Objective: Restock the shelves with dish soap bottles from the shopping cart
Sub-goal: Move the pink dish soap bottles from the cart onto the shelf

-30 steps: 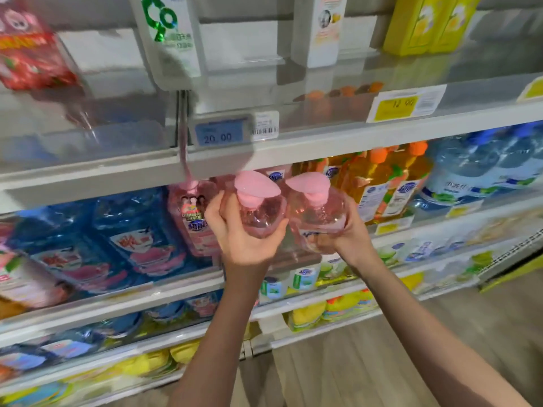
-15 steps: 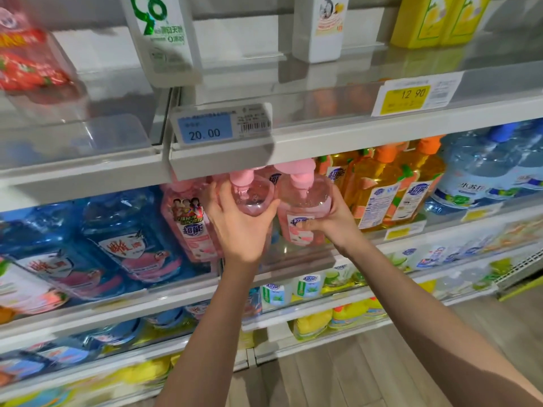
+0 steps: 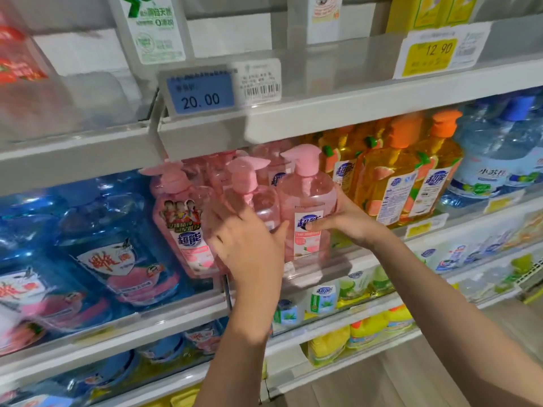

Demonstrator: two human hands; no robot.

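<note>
- The left hand [image 3: 246,245] shows its back to the camera and covers the lower body and label of the left pink bottle [image 3: 261,201], so that bottle's base cannot be seen.
- The base of the right pink bottle [image 3: 308,201] sits behind a clear front lip and is hard to make out.
- More pink bottles [image 3: 217,171] stand behind the two, blurred and mostly hidden.
- The picture is smeared by motion; only the blue price tag [image 3: 202,92] reading 20.00 and a yellow tag [image 3: 435,54] reading 12.90 are legible.
- Both held bottles are at the front edge of the middle shelf [image 3: 176,315], touching each other side by side.
- Their pump heads come up close under the rim of the upper shelf [image 3: 352,113], leaving little room overhead.
- A pink bottle with a promo label [image 3: 182,221] stands just beside them on the left; orange bottles [image 3: 393,183] crowd the right.
- Blue refill pouches [image 3: 102,248] fill the shelf further left.
- Both held bottles stand upright, long axis vertical, their pump spouts pointing sideways.
- The left hand grips the left pink bottle, fingers wrapped round it.
- The right hand [image 3: 349,221] grips the right pink bottle, thumb across the front label, fingers behind.
</note>
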